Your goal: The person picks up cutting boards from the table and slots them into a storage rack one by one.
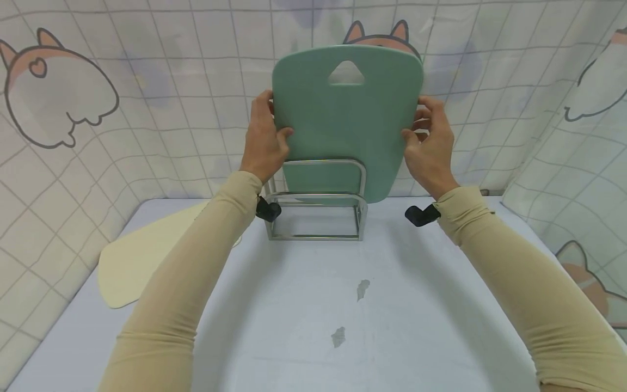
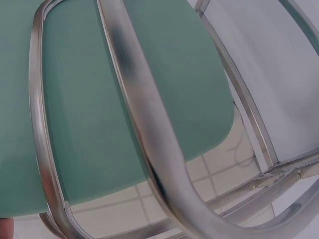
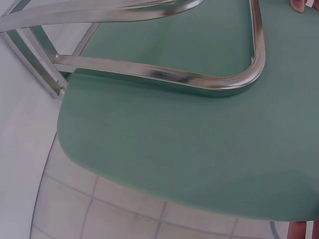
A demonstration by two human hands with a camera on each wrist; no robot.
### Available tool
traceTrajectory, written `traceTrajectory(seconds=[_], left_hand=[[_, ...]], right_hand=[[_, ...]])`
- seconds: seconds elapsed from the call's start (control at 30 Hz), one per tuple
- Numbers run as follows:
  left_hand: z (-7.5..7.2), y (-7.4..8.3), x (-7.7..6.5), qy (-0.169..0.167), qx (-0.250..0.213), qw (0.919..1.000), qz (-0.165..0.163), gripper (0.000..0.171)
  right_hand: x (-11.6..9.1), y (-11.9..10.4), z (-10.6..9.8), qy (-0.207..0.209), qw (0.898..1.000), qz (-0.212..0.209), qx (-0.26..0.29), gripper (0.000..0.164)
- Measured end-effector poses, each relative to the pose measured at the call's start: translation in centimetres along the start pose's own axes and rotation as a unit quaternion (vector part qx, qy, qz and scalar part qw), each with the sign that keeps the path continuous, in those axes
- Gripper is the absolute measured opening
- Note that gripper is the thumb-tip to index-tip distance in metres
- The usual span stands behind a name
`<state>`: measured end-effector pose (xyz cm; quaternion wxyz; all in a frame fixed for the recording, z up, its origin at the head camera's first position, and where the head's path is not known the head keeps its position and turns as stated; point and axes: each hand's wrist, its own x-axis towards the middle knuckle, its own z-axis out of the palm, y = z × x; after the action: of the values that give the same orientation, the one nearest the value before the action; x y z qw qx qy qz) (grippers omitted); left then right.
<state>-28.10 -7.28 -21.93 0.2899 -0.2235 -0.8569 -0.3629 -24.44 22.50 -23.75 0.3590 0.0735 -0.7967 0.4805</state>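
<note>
A green cutting board [image 1: 343,120] with a cut-out handle near its top stands upright, tilted slightly, behind the front loops of a metal rack [image 1: 315,237]. My left hand [image 1: 266,139] pinches its left edge, thumb on the front face and fingers behind. On the opposite edge, my right hand [image 1: 431,144] grips the board the same way. In the left wrist view, the rack's bars [image 2: 144,109] cross in front of the board [image 2: 75,124]. The right wrist view shows the board's rounded lower corner [image 3: 99,134] beyond a rack bar [image 3: 164,74].
A cream-coloured board [image 1: 152,250] lies flat on the white table [image 1: 392,326] at the left, partly covered by my left sleeve. Grid-patterned cloth [image 1: 196,81] with cartoon animals hangs behind and at both sides. Two grey patches [image 1: 363,289] mark the table surface.
</note>
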Motion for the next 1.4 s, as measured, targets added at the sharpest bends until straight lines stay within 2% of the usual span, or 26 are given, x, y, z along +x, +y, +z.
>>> traceTrajectory(seconds=[1.4], left_hand=[[-1.4,-1.0,-0.5,0.005,0.007,1.0,-0.004,0.058]], right_hand=[[-0.4,-0.6,1.5,-0.013,1.0,-0.023,0.009,0.051]])
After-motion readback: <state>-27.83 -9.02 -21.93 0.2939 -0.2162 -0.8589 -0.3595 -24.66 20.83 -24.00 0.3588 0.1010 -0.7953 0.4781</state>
